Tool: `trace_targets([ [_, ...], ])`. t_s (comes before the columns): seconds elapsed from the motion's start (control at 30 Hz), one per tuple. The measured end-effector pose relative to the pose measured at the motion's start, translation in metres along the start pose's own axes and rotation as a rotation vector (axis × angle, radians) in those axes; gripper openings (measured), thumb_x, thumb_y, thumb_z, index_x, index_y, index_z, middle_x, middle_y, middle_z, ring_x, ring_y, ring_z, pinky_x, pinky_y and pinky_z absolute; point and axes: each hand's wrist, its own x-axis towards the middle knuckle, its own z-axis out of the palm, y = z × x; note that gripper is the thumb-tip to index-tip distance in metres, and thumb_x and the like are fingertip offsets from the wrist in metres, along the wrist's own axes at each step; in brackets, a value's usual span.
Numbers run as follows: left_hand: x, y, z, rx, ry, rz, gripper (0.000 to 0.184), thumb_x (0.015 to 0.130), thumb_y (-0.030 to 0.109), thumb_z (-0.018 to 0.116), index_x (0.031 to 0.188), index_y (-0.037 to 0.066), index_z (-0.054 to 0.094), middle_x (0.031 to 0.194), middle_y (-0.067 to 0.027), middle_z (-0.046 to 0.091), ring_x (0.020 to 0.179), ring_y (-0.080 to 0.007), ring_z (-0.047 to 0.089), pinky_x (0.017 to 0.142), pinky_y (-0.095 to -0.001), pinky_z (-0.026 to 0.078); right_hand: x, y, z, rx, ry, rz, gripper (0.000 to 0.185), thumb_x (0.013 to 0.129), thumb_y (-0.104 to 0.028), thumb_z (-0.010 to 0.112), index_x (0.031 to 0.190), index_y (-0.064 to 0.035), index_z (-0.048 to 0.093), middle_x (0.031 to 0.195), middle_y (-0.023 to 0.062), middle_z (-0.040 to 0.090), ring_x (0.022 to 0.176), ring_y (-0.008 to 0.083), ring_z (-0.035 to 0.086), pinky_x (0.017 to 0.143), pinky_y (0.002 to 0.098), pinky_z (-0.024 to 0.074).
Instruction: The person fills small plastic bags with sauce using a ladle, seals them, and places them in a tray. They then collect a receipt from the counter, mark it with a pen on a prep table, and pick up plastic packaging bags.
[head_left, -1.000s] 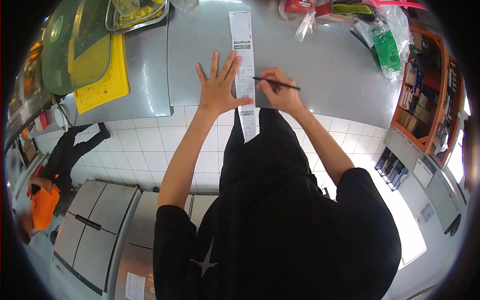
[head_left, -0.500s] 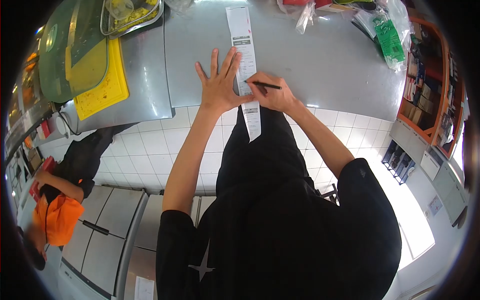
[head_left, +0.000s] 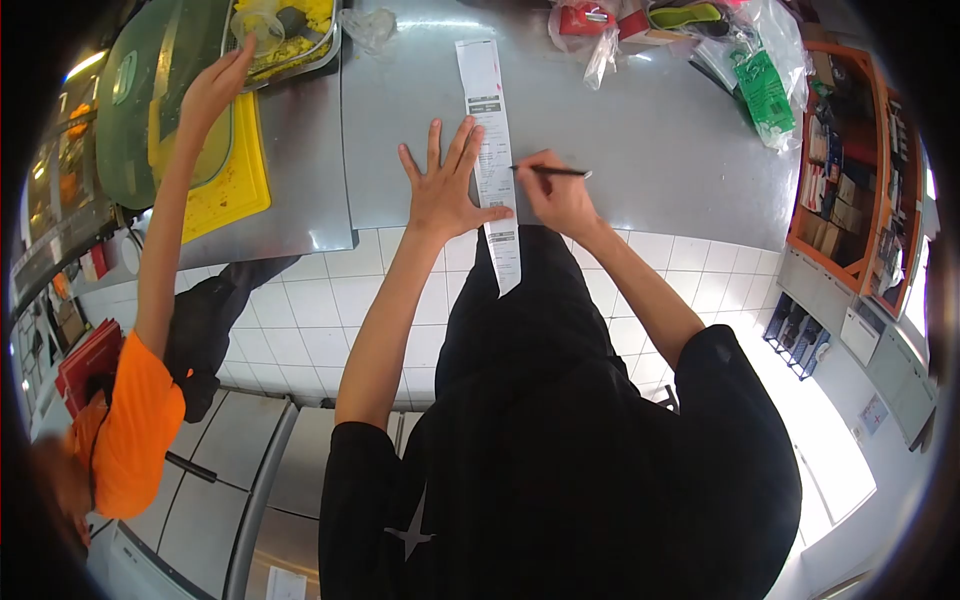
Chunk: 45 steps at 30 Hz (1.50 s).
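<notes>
A long narrow printed receipt [head_left: 482, 75] lies on the grey metal table, its lower end hanging past the front edge. My left hand [head_left: 443, 192] is spread flat with its thumb and some fingertips on the paper's left part. In my right hand [head_left: 556, 194] a thin black pen [head_left: 560, 172] is pinched, its tip near the receipt's right edge. Whether the tip touches the paper cannot be seen.
A co-worker in orange [head_left: 150, 430] reaches over a yellow board [head_left: 250, 190] to a tray [head_left: 338, 50] of yellow food at upper left. A green-tinted lid [head_left: 125, 110] lies beside it. Plastic bags and a green packet [head_left: 765, 90] are at upper right.
The co-worker has come closer and stretched an arm to the food tray. My right hand with the pen has moved right, off the receipt. My left hand stays spread on the paper.
</notes>
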Motion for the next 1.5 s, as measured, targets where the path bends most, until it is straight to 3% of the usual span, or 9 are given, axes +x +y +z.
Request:
trace_targets([
  [0.17,-0.002,0.002,-0.002,-0.005,-0.009,-0.002,0.141,0.053,0.08,0.08,0.164,0.018,0.019,0.172,0.0043,0.011,0.159,-0.0351,-0.002,0.116,-0.0776,-0.006,0.024,-0.013,-0.025,-0.404,-0.158,0.127,0.031,0.099,-0.031,0.065,0.095,-0.0018,0.057,0.093,0.0136,0.069,0.064,0.0321,0.066,0.058,0.0446,0.0523],
  [0.37,0.02,-0.004,-0.008,0.025,0.048,0.079,0.137,0.054,0.073,0.084,0.163,0.017,0.022,0.171,-0.0045,0.016,0.157,-0.042,0.002,0.114,-0.0799,-0.002,0.06,-0.007,-0.021,-0.715,-0.201,-0.139,0.035,0.096,-0.039,0.065,0.1,-0.005,0.059,0.101,0.0134,0.062,0.096,0.0338,0.068,0.071,0.0487,0.0581],
  [0.57,-0.012,-0.004,-0.004,-0.052,0.186,0.098,0.106,0.069,0.064,0.082,0.151,0.01,0.041,0.168,-0.0124,0.022,0.156,-0.0443,0.005,0.114,-0.0781,0.0,0.065,-0.001,-0.02,-0.651,-0.172,-0.122,0.033,0.095,-0.038,0.068,0.094,-0.0071,0.057,0.1,0.0115,0.06,0.094,0.034,0.065,0.073,0.0482,0.055],
  [0.7,-0.076,0.016,0.008,-0.086,0.276,0.17,0.047,0.085,0.047,0.078,0.115,0.012,0.066,0.153,-0.0115,0.045,0.151,-0.0386,0.028,0.117,-0.0716,0.009,0.057,-0.009,-0.023,-0.542,-0.123,-0.103,0.028,0.097,-0.033,0.066,0.095,-0.0063,0.056,0.101,0.0122,0.06,0.093,0.0353,0.064,0.073,0.0486,0.0538],
  [0.77,-0.112,0.02,0.024,-0.202,0.361,0.177,0.025,0.095,0.032,0.071,0.092,0.007,0.067,0.121,-0.0076,0.064,0.128,-0.0361,0.054,0.109,-0.0683,0.022,0.042,-0.014,-0.026,-0.429,-0.039,-0.129,0.026,0.098,-0.029,0.064,0.095,-0.005,0.056,0.099,0.0136,0.06,0.091,0.0362,0.064,0.072,0.0494,0.0524],
  [0.9,-0.159,0.026,0.034,-0.473,0.22,-0.202,0.013,0.101,0.009,0.056,0.09,0.003,0.058,0.084,-0.014,0.058,0.084,-0.037,0.058,0.082,-0.0465,0.045,-0.02,-0.017,-0.05,-0.273,0.077,-0.025,0.027,0.099,-0.023,0.062,0.083,-0.0016,0.056,0.082,0.0169,0.059,0.078,0.0372,0.061,0.066,0.0479,0.0492],
  [1.13,-0.123,0.048,0.007,-0.705,0.399,-0.071,0.026,0.083,-0.012,0.043,0.101,0.0,0.056,0.092,-0.0167,0.056,0.081,-0.0335,0.055,0.075,-0.0395,0.048,-0.072,0.074,-0.191,-0.332,0.584,0.132,0.013,0.099,-0.013,0.059,0.09,-0.0032,0.061,0.074,0.0149,0.061,0.064,0.0303,0.057,0.061,0.0389,0.0458],
  [1.2,-0.104,0.054,-0.004,-0.609,0.364,0.065,0.025,0.079,-0.012,0.046,0.096,0.001,0.059,0.094,-0.0152,0.059,0.086,-0.0335,0.058,0.078,-0.0409,0.048,-0.053,0.085,-0.259,-0.302,0.651,0.235,0.024,0.088,0.001,0.055,0.109,-0.0044,0.065,0.106,0.0139,0.07,0.086,0.025,0.067,0.076,0.037,0.0517],
  [1.5,-0.022,0.172,-0.029,-0.499,0.301,0.127,0.019,0.084,-0.008,0.053,0.093,0.006,0.063,0.085,-0.0106,0.063,0.084,-0.0316,0.062,0.076,-0.0421,0.045,0.13,0.173,-0.473,-0.639,0.529,0.038,0.042,0.082,-0.008,0.058,0.122,-0.0085,0.07,0.13,0.016,0.066,0.119,0.0359,0.061,0.101,0.0486,0.0504],
])
